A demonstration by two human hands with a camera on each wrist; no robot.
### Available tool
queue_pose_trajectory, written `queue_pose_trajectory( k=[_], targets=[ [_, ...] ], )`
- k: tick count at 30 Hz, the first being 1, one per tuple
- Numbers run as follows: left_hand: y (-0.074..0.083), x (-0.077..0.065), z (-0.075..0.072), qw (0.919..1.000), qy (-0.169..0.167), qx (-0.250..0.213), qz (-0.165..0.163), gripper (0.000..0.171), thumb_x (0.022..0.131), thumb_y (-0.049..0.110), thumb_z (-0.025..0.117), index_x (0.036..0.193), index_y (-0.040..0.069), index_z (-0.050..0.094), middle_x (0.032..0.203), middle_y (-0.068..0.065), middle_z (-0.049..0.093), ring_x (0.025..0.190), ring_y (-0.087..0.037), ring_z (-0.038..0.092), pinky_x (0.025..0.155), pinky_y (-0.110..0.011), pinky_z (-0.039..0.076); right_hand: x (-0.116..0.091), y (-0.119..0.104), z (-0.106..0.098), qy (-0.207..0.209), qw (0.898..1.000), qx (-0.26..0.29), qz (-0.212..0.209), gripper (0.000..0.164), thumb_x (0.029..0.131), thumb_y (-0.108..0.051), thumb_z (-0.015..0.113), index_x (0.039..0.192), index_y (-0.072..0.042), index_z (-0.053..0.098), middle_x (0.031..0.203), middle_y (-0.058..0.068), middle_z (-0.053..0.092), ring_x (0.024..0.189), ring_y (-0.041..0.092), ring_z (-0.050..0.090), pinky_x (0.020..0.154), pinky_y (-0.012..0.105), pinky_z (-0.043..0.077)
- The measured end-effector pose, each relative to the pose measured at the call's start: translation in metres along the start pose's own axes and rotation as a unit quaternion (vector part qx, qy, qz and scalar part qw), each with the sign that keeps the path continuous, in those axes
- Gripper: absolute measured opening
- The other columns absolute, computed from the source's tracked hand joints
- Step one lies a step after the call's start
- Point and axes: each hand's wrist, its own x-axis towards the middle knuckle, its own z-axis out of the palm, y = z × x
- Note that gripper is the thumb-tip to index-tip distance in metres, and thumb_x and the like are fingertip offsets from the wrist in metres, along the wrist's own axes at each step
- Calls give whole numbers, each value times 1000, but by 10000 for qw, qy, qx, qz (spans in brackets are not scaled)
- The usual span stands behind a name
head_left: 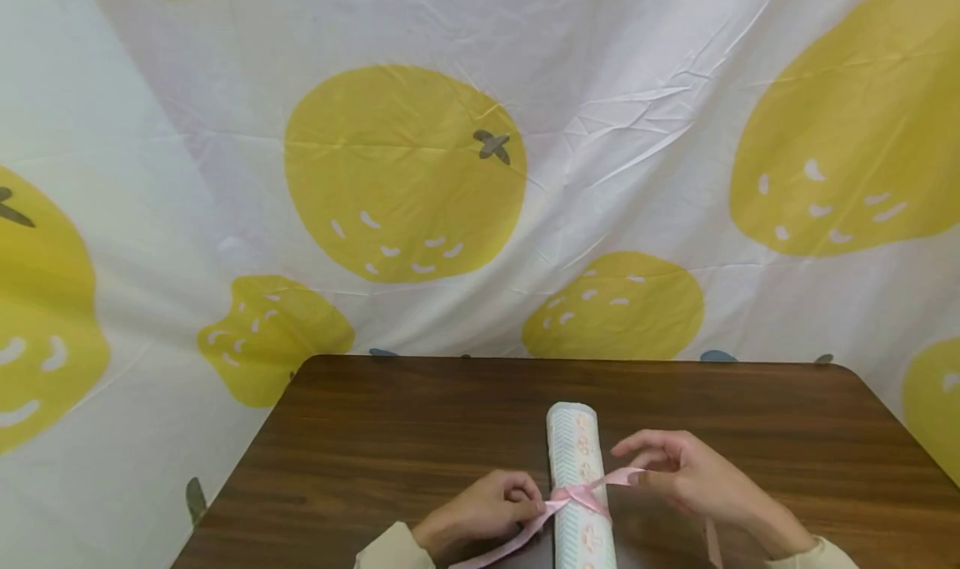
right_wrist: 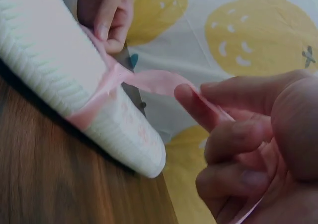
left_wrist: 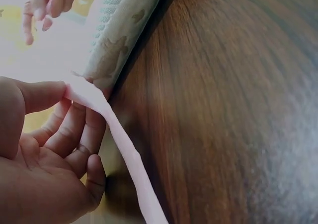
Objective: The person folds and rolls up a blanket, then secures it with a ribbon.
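A pale roll (head_left: 572, 444) with a zigzag band and small orange prints lies lengthwise on the table; it looks like rolled cloth or paper. Around its middle runs a pink ribbon (head_left: 581, 496), crossed over itself on top. On the roll's left side, my left hand (head_left: 487, 506) pinches one ribbon end between thumb and fingers, and the loose tail (left_wrist: 131, 157) hangs down past the hand. My right hand (head_left: 701, 477), to the right of the roll, pinches the other end (right_wrist: 159, 81) between thumb and index finger. That tail passes through the palm and droops below.
The dark wood-grain table (head_left: 420, 419) has rounded far corners. Behind it hangs a white curtain (head_left: 600, 177) printed with large yellow fruit, close to the table's back edge.
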Motion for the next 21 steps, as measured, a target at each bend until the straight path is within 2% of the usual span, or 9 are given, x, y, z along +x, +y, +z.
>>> queue_pose_trajectory(
  k=[4,7,10,15,21],
  targets=[
    [-1,0,-3,10000,18,18,4,9,92,11,64,87,4,67,75,-3,70,66,-4,58,58,-14,39,-6,7,-5,128,9996,-186,183,26,95,-5,61,117,6,60,87,5,73,46,-1,39,36,20,33],
    [-2,1,-6,10000,-6,-11,-19,9,93,11,63,87,4,66,78,-9,73,66,-5,60,58,-15,40,-12,13,-8,98,9993,-209,308,26,95,-5,61,116,10,59,86,7,73,47,0,41,37,20,35],
    [-2,0,-10,10000,-56,-15,-32,10,94,11,62,88,4,66,77,-10,73,66,-6,60,56,-16,40,-18,18,-8,69,9981,-229,570,25,95,-7,62,115,8,61,85,9,73,48,2,46,40,19,38],
    [-4,-1,-14,9999,-130,92,19,8,93,7,62,87,3,65,74,-8,71,62,-5,57,53,-15,38,-23,26,-5,189,9944,-226,1012,17,94,-11,65,106,2,66,83,11,73,51,6,53,44,21,43],
    [-4,-3,-17,9999,-110,95,-10,6,91,1,62,86,-1,65,70,-7,66,55,-5,47,48,-15,32,-28,40,0,367,9917,-22,1233,14,94,-10,65,99,3,66,76,12,70,53,7,57,46,20,46]
  ],
)
